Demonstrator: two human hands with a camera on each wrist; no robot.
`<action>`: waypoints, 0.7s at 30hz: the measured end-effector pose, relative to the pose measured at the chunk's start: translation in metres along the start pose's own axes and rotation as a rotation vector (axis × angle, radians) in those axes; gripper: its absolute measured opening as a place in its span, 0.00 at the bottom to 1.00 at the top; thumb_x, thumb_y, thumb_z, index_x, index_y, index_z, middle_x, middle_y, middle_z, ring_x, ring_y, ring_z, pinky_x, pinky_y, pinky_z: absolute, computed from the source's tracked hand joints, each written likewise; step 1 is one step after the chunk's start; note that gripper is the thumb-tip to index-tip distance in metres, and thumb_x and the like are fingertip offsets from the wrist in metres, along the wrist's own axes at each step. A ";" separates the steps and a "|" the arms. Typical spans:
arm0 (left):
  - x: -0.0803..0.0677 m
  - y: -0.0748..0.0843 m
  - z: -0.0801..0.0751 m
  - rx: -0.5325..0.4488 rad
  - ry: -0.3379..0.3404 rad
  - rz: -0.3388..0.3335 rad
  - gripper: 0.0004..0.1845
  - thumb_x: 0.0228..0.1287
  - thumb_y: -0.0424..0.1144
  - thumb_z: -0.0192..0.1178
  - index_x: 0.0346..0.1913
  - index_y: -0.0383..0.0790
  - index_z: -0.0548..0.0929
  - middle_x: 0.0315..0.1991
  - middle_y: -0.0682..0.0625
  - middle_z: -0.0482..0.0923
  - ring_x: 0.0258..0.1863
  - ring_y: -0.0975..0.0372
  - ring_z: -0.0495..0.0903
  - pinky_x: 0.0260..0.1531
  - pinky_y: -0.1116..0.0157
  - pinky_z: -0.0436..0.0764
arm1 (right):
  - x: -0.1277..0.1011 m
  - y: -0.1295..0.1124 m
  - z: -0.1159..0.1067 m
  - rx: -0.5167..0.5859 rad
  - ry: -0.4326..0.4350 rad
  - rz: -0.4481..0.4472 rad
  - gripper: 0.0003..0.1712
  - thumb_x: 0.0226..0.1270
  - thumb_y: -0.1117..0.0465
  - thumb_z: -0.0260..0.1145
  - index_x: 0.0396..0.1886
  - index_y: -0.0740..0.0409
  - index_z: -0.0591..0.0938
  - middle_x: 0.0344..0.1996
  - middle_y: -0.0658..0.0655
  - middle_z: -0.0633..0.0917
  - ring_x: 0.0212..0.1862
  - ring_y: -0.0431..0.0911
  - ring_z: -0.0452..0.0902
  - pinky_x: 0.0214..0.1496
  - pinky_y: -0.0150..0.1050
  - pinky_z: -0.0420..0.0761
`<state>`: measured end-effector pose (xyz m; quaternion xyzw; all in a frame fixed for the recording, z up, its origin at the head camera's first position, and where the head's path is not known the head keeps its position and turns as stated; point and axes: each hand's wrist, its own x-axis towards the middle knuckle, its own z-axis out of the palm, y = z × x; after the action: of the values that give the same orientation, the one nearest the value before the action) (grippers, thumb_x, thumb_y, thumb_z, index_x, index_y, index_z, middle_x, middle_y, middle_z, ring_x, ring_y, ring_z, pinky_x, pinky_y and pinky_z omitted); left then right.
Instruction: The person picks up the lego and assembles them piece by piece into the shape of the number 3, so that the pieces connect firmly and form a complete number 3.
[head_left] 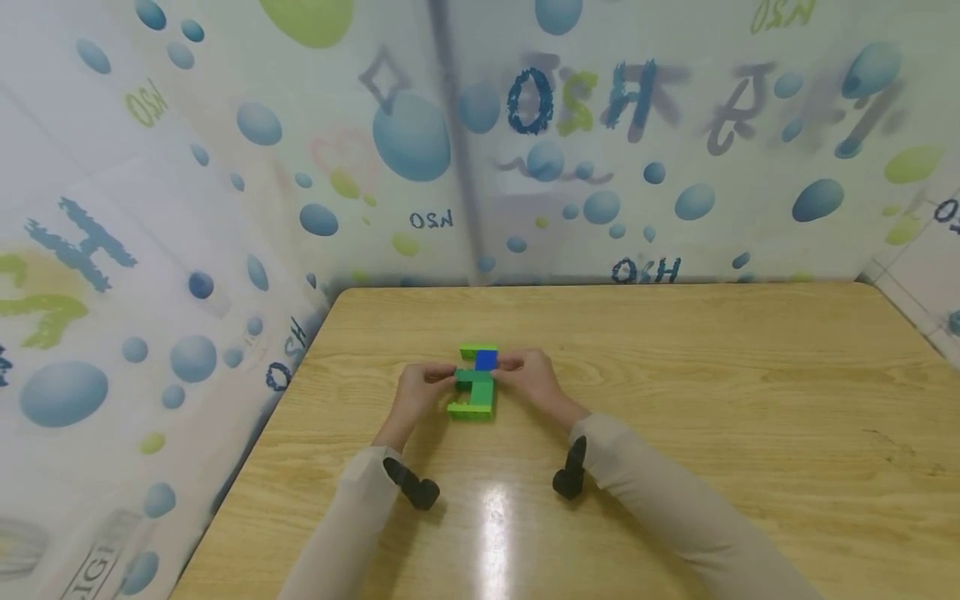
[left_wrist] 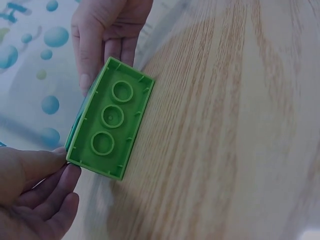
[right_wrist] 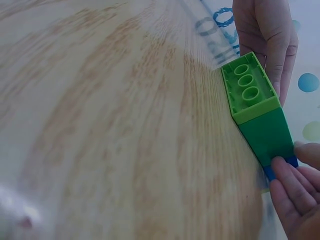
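A small assembly of toy building bricks lies on the wooden table between both hands. It has a lime green brick (head_left: 470,412) at the near end, green bricks (head_left: 482,393) in the middle, a blue brick (head_left: 486,360) and another lime brick at the far end. My left hand (head_left: 420,390) pinches the left end of a green brick between thumb and fingers. From the right side, my right hand (head_left: 534,377) grips the assembly around the blue and green bricks. In the left wrist view the near lime brick (left_wrist: 112,120) shows its hollow underside with round tubes.
The wooden table (head_left: 712,400) extends widely to the right and toward the front. Its back and left edges meet a patterned wall covering (head_left: 570,208) with blue and green drops. A dark wrist strap (head_left: 570,475) shows at the right sleeve, with another at the left.
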<state>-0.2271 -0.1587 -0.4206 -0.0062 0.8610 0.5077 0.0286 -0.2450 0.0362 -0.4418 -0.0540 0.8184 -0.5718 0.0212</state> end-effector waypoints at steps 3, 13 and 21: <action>0.001 0.000 0.000 0.000 -0.007 -0.004 0.11 0.59 0.29 0.60 0.45 0.32 0.82 0.43 0.39 0.80 0.43 0.52 0.79 0.45 0.60 0.77 | 0.000 0.001 -0.001 0.001 0.004 -0.004 0.16 0.51 0.65 0.71 0.41 0.67 0.83 0.37 0.62 0.84 0.40 0.50 0.81 0.43 0.40 0.79; 0.010 -0.004 -0.003 0.014 -0.080 0.022 0.13 0.59 0.33 0.61 0.47 0.33 0.81 0.44 0.41 0.80 0.45 0.53 0.78 0.47 0.58 0.75 | 0.003 0.014 -0.016 0.053 0.005 0.035 0.16 0.55 0.62 0.69 0.43 0.63 0.83 0.37 0.58 0.84 0.40 0.47 0.80 0.44 0.39 0.78; 0.004 -0.016 -0.028 0.090 -0.074 0.003 0.16 0.63 0.39 0.59 0.51 0.35 0.80 0.47 0.43 0.78 0.44 0.54 0.77 0.45 0.57 0.74 | 0.001 0.029 -0.058 0.026 -0.014 -0.011 0.17 0.59 0.61 0.66 0.46 0.65 0.81 0.41 0.60 0.83 0.44 0.50 0.78 0.47 0.42 0.76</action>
<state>-0.2314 -0.1911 -0.4213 0.0152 0.8813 0.4685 0.0601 -0.2536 0.1003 -0.4490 -0.0623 0.8104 -0.5821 0.0246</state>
